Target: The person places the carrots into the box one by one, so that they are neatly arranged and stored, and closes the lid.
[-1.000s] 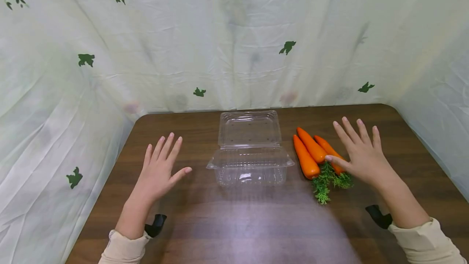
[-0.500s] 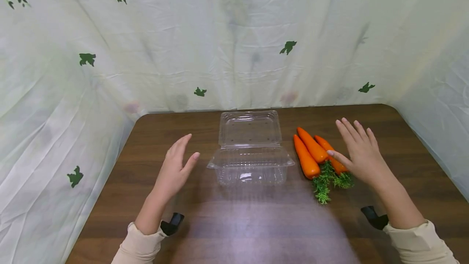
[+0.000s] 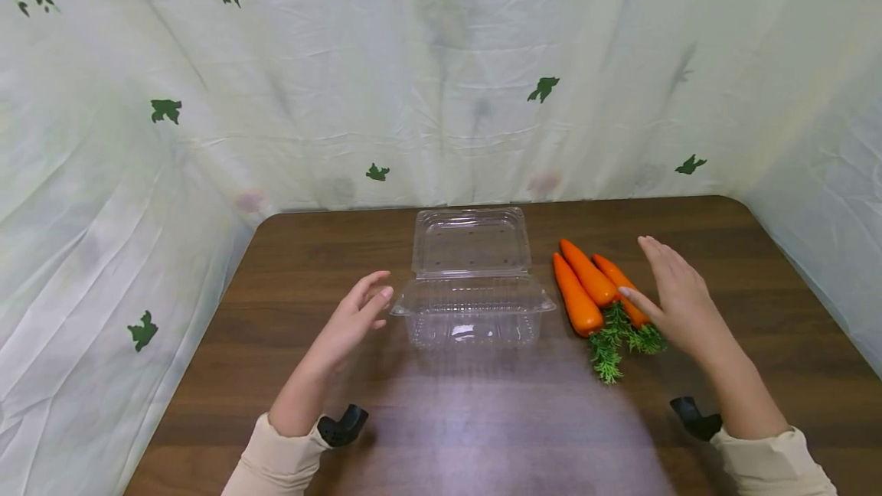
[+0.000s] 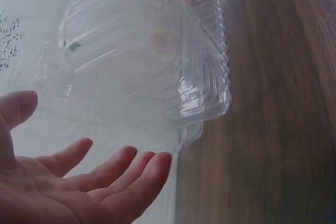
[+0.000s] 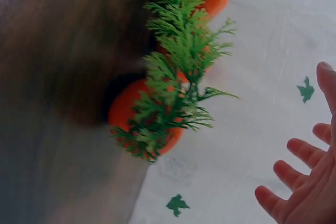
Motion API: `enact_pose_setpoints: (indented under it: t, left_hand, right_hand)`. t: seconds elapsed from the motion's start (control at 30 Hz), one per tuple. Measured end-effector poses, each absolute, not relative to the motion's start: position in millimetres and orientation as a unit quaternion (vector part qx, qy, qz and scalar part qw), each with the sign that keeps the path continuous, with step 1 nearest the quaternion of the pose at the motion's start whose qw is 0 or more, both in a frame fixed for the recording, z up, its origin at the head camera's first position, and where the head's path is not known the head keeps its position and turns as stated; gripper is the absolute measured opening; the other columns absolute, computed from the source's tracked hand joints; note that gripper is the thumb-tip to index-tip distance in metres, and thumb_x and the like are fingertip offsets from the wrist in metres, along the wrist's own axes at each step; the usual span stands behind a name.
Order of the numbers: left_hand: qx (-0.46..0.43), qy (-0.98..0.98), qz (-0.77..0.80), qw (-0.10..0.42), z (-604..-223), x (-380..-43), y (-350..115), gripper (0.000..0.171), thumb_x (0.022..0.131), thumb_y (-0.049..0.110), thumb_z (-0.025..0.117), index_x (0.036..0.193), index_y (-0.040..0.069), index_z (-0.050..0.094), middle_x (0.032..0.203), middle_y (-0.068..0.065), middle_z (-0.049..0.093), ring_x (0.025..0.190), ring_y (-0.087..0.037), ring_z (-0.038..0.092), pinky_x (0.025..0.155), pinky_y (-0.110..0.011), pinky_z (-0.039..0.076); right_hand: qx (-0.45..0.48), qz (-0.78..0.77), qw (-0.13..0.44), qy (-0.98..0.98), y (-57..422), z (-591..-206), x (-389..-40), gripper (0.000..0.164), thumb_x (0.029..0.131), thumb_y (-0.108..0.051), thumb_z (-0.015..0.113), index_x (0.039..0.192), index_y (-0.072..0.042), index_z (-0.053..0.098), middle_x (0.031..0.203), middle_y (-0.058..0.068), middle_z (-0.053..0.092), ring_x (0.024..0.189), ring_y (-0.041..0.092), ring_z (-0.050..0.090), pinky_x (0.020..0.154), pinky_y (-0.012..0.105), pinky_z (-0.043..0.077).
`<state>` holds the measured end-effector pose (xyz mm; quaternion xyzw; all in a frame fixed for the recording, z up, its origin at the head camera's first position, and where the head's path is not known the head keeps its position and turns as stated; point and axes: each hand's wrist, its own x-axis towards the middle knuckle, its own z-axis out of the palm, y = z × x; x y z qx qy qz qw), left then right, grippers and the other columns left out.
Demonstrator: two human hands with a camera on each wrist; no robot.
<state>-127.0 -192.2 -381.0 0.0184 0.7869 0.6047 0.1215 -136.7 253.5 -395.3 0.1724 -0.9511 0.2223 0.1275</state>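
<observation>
A clear plastic clamshell container [image 3: 472, 327] stands on the table with its lid [image 3: 472, 242] raised toward the back. Just left of it is my left hand [image 3: 347, 324], thumb and fingers loosely bent, holding nothing. In the left wrist view those fingers [image 4: 139, 182] are spread below the container [image 4: 202, 93], with a gap between. Three orange carrots [image 3: 577, 297] with green leafy tops [image 3: 606, 354] lie right of the container. My right hand [image 3: 682, 308] hovers beside them, fingers extended and holding nothing. In the right wrist view it [image 5: 310, 182] is apart from the leaves [image 5: 178, 51].
The dark wooden table [image 3: 496, 435] has rounded far corners. A white curtain [image 3: 441, 83] with green leaf and bird shapes hangs behind it and along both sides. Black straps [image 3: 344, 425] with cameras sit at the wrists.
My left hand has moved right to the container's side, its spread fingers bending. My right hand has shifted slightly, its fingers drawing together. The container and carrots stay where they were.
</observation>
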Motion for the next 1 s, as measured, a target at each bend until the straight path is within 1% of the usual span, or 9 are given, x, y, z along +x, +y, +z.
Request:
enact_pose_setpoints:
  t: [0.17,0.27,0.4,0.5,0.67,0.8,1.0]
  left_hand:
    - [0.008,0.771,0.617,0.156,-384,-126,-188,0.053,0.092,0.033,0.049,0.137,0.012,0.030,0.134,-0.023,0.037,0.120,-0.038,0.037,0.090,-0.049,0.038]
    - [0.015,0.766,0.618,0.174,-387,-125,-187,0.056,0.092,0.032,0.050,0.139,0.014,0.028,0.135,-0.024,0.036,0.120,-0.038,0.036,0.090,-0.049,0.038]
    - [0.028,0.757,0.625,0.189,-390,-124,-185,0.056,0.092,0.029,0.050,0.141,0.012,0.027,0.137,-0.024,0.032,0.121,-0.037,0.036,0.091,-0.048,0.038]
    - [0.030,0.750,0.632,0.191,-393,-122,-184,0.054,0.093,0.025,0.049,0.140,0.008,0.029,0.139,-0.022,0.030,0.122,-0.037,0.035,0.091,-0.048,0.038]
    - [0.028,0.746,0.642,0.174,-399,-113,-181,0.052,0.092,0.018,0.049,0.138,0.002,0.030,0.142,-0.019,0.027,0.124,-0.034,0.032,0.090,-0.046,0.039]
    - [0.031,0.736,0.659,0.151,-405,-106,-178,0.053,0.091,0.012,0.050,0.138,-0.002,0.029,0.143,-0.018,0.025,0.124,-0.035,0.033,0.088,-0.043,0.041]
    - [0.024,0.710,0.692,0.126,-412,-96,-175,0.053,0.090,0.006,0.050,0.138,-0.002,0.029,0.143,-0.018,0.025,0.121,-0.037,0.035,0.085,-0.042,0.044]
  right_hand:
    - [0.155,0.249,0.119,-0.949,255,-401,-133,0.076,0.086,-0.029,0.060,0.142,-0.003,0.016,0.141,0.024,0.024,0.124,0.045,0.023,0.096,0.061,0.014]
    - [0.149,0.264,0.115,-0.946,258,-406,-131,0.075,0.087,-0.028,0.059,0.142,-0.001,0.017,0.140,0.026,0.024,0.123,0.046,0.023,0.097,0.061,0.015]
    - [0.133,0.288,0.100,-0.943,264,-414,-127,0.073,0.089,-0.027,0.057,0.142,0.000,0.016,0.139,0.028,0.023,0.122,0.048,0.023,0.096,0.061,0.016]
    - [0.113,0.306,0.079,-0.942,268,-420,-124,0.072,0.090,-0.028,0.055,0.142,-0.001,0.013,0.139,0.030,0.021,0.122,0.049,0.022,0.093,0.063,0.017]
    - [0.091,0.330,0.054,-0.938,272,-428,-120,0.072,0.091,-0.029,0.053,0.142,0.002,0.012,0.135,0.033,0.024,0.118,0.051,0.026,0.089,0.065,0.022]
    - [0.082,0.344,0.052,-0.934,274,-433,-118,0.070,0.091,-0.027,0.054,0.140,0.004,0.014,0.132,0.033,0.027,0.113,0.050,0.031,0.083,0.065,0.028]
    - [0.074,0.354,0.055,-0.931,275,-439,-116,0.068,0.091,-0.027,0.053,0.139,0.005,0.017,0.131,0.032,0.029,0.112,0.049,0.033,0.082,0.064,0.029]
